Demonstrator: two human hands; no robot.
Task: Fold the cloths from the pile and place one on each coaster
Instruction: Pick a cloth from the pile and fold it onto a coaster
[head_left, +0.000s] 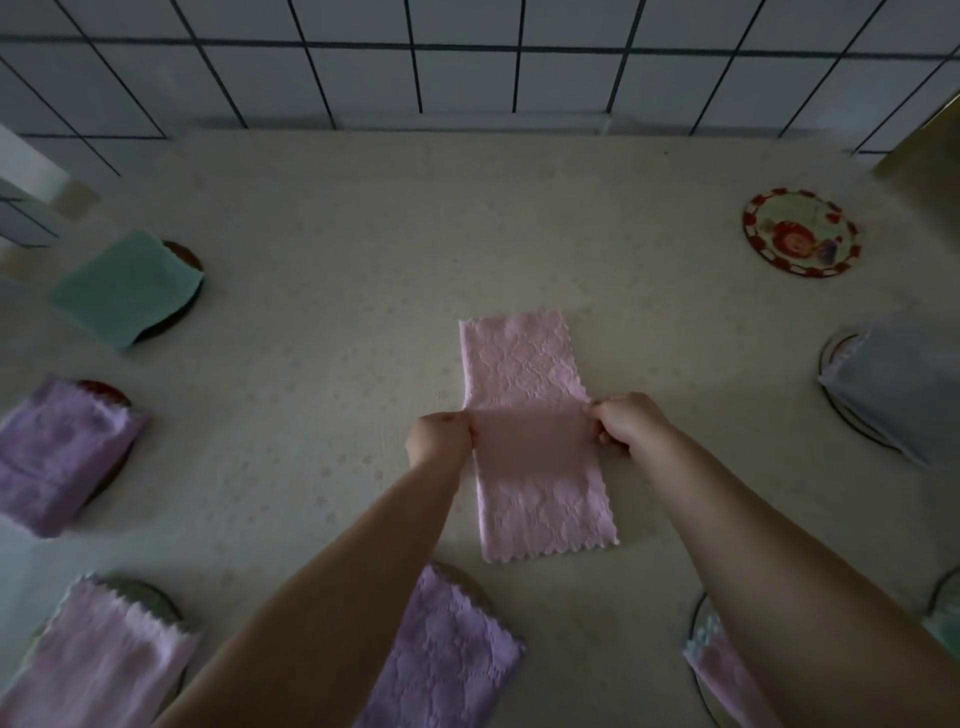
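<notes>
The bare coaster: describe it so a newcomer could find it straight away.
Start at the tiled wall at the far edge of the table, then look to the far right corner. The round coaster there has a red-and-white rim and a cartoon picture. Every other coaster in view has a folded cloth on it; this one has none.

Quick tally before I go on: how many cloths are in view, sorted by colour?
Pink: 3 – the one in both hands, one bottom left, one bottom right under the arm
Purple: 2 – left, bottom centre
Green: 1 – upper left
Grey-blue: 1 – right
Total: 7 cloths
</notes>
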